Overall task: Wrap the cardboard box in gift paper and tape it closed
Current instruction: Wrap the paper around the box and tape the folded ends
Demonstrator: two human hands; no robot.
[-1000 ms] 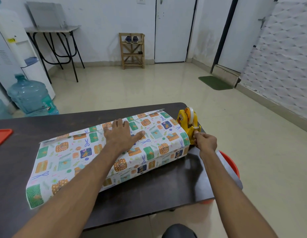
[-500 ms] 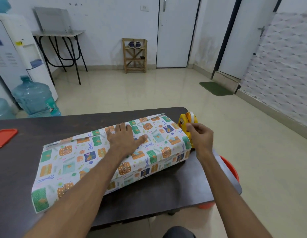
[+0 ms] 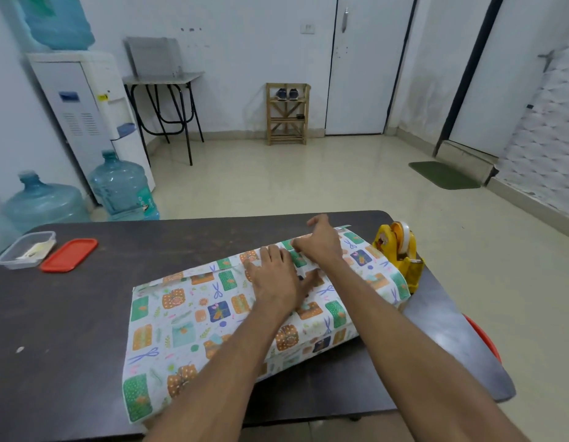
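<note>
Pressing flat-fingered, left hand (image 3: 276,279) pins thin, probably slippery gift paper (image 3: 187,317) at seam (image 3: 225,267); right hand (image 3: 321,240) grip unclear.

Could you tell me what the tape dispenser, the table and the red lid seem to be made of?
Tape dispenser: probably moulded plastic, by its smooth yellow body. Table: likely laminated board, dark brown with a dull sheen near its right edge. Red lid: apparently plastic, flat with rounded corners and a raised rim.

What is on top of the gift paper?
The left hand presses flat on the gift paper; the right hand touches its far seam. What lies under its fingers cannot be seen.
</note>
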